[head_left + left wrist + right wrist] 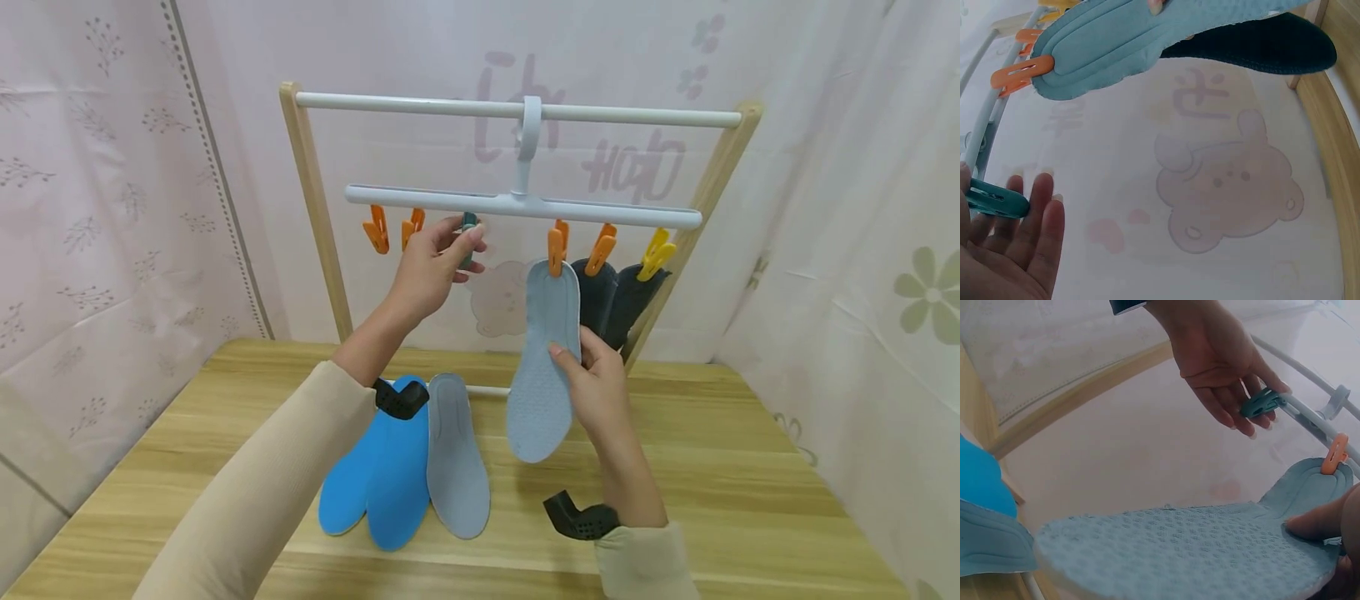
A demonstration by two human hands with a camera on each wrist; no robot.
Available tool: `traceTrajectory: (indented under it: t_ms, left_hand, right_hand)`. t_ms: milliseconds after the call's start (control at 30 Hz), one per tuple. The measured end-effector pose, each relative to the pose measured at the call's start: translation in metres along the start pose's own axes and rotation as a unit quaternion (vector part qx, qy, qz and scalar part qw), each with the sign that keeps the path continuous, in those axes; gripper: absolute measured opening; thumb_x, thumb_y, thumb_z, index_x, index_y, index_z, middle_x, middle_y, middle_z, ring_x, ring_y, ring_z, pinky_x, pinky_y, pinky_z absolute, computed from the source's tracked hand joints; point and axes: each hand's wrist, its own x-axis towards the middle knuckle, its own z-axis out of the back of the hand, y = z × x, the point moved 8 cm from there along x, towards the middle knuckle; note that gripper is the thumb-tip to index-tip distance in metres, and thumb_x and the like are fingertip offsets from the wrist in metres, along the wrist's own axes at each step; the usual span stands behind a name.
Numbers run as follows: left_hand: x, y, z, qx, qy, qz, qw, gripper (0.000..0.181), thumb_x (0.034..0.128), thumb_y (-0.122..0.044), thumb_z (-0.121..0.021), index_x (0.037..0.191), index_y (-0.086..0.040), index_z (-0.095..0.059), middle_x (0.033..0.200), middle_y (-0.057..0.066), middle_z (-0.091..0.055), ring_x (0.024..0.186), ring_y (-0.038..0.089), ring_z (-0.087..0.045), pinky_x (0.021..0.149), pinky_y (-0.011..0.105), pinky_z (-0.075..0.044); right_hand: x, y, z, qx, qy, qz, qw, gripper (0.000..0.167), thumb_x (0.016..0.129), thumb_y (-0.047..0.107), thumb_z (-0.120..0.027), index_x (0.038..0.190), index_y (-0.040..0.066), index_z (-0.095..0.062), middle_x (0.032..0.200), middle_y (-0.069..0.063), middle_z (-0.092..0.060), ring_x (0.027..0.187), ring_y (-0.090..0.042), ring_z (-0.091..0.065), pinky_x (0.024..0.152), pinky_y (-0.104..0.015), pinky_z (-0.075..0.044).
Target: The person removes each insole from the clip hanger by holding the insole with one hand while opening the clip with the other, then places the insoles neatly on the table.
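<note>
A grey insole [542, 375] hangs toe down from an orange clip [556, 250] on the white hanger [450, 200]. My right hand [596, 379] holds this insole by its edge, thumb on the face and fingers behind. At the hanger's middle-left, my left hand [435, 265] pinches a dark green clip [1262, 404] between thumb and fingers. In the left wrist view the green clip [999, 199] lies across the fingers, with no insole in it. A second grey insole [457, 458] lies on the table below, beside two blue insoles [397, 475].
Dark insoles [633, 304] hang at the right from another orange clip [602, 250] and a yellow clip [657, 254]. Orange clips [377, 231] hang at the left end. A wooden rack [315, 200] with a white top bar [420, 104] carries the hanger; patterned curtains stand behind.
</note>
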Motion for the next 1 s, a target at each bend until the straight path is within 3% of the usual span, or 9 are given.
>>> traceTrajectory:
  t_ms: [167, 333, 500, 633, 733, 1000]
  left_hand:
    - [-0.004, 0.006, -0.002, 0.005, 0.003, 0.011, 0.9999, 0.043, 0.1044, -0.039, -0.055, 0.134, -0.008, -0.059, 0.117, 0.013, -0.069, 0.098, 0.025, -0.074, 0.089, 0.037, -0.061]
    - [-0.01, 0.021, -0.01, 0.036, 0.032, 0.028, 0.9985, 0.046, 0.1054, -0.039, -0.053, 0.137, -0.006, -0.057, 0.117, 0.013, -0.07, 0.099, 0.026, -0.074, 0.09, 0.04, -0.06]
    - [-0.019, 0.036, -0.021, 0.089, 0.074, 0.057, 0.9916, 0.047, 0.1059, -0.041, -0.051, 0.14, -0.008, -0.056, 0.119, 0.011, -0.07, 0.101, 0.025, -0.072, 0.092, 0.039, -0.059]
    - [-0.024, 0.043, -0.033, 0.125, 0.104, 0.071, 0.9842, 0.046, 0.1054, -0.041, -0.052, 0.141, -0.012, -0.057, 0.124, 0.008, -0.069, 0.106, 0.026, -0.071, 0.092, 0.04, -0.058]
    - [-0.026, 0.042, -0.04, 0.141, 0.113, 0.062, 0.9816, 0.045, 0.1053, -0.041, -0.053, 0.142, -0.014, -0.056, 0.13, 0.006, -0.067, 0.109, 0.026, -0.07, 0.091, 0.041, -0.057]
    - [-0.021, 0.029, -0.053, 0.143, 0.111, 0.026, 0.9831, 0.051, 0.1034, -0.04, -0.057, 0.146, -0.012, -0.052, 0.134, 0.007, -0.065, 0.112, 0.022, -0.068, 0.097, 0.038, -0.058]
  right_hand:
    - [0.0, 0.0, -0.001, 0.002, -0.001, 0.0, 1.0, 0.037, 0.103, 0.015, -0.059, 0.139, 0.007, -0.059, 0.127, -0.019, -0.069, 0.092, -0.006, -0.07, 0.077, -0.02, -0.057]
    - [-0.001, -0.001, -0.002, 0.005, 0.005, -0.008, 0.9999, 0.037, 0.103, 0.016, -0.058, 0.14, 0.008, -0.058, 0.127, -0.018, -0.069, 0.095, -0.011, -0.07, 0.078, -0.021, -0.058]
    - [-0.001, 0.001, -0.004, 0.0, 0.009, -0.007, 0.9999, 0.04, 0.103, 0.016, -0.058, 0.143, 0.009, -0.056, 0.133, -0.016, -0.067, 0.108, -0.025, -0.07, 0.082, -0.022, -0.057]
    - [-0.002, 0.002, -0.005, -0.007, 0.01, -0.004, 0.9999, 0.041, 0.103, 0.017, -0.058, 0.143, 0.01, -0.056, 0.134, -0.016, -0.066, 0.112, -0.027, -0.069, 0.085, -0.023, -0.056]
    - [-0.003, 0.002, -0.005, -0.013, 0.01, -0.003, 0.9999, 0.04, 0.103, 0.019, -0.059, 0.143, 0.011, -0.057, 0.133, -0.015, -0.067, 0.11, -0.026, -0.07, 0.084, -0.024, -0.056]
    - [-0.002, 0.003, -0.007, -0.015, 0.014, 0.007, 0.9998, 0.04, 0.103, 0.019, -0.059, 0.142, 0.012, -0.057, 0.125, -0.017, -0.071, 0.103, -0.027, -0.072, 0.078, -0.021, -0.058]
